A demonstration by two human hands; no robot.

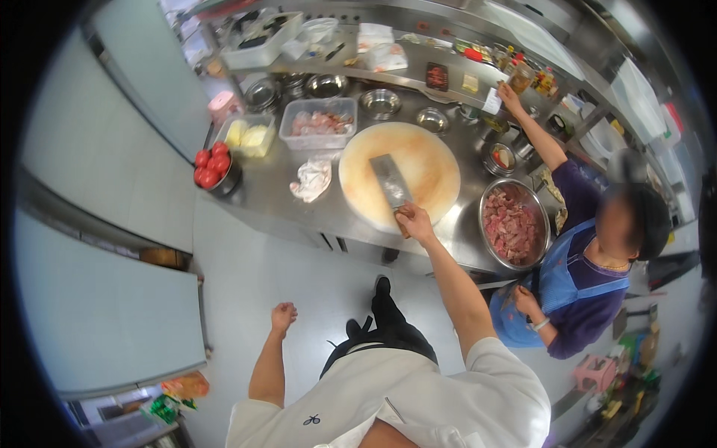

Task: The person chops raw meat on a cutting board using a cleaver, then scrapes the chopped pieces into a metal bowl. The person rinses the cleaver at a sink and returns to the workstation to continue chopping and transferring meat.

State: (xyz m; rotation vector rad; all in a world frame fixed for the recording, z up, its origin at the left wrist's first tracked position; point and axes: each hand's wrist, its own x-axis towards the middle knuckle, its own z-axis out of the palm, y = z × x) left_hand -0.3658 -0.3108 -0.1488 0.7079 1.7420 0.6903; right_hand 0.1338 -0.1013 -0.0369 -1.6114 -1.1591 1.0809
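Note:
My right hand [415, 221] is closed on the handle of a cleaver [392, 180], whose broad blade lies over a round chopping board [431, 162]. Away from the counter, at my left side, my left hand [284, 316] hangs above the floor with its fingers curled; whether it holds anything cannot be told. A crumpled white cloth [311, 179] lies left of the board. Behind the cloth stands a clear plastic tub of raw meat [318, 124]. To the right of the board is a large steel bowl of cut raw meat [511, 225].
A co-worker in a blue apron [566, 280] stands at right, one hand [508, 96] reaching to the shelf. Tomatoes [209, 168] fill a bowl at the counter's left end. Steel bowls [381, 104] stand behind the board. A pink stool [595, 374] is at lower right.

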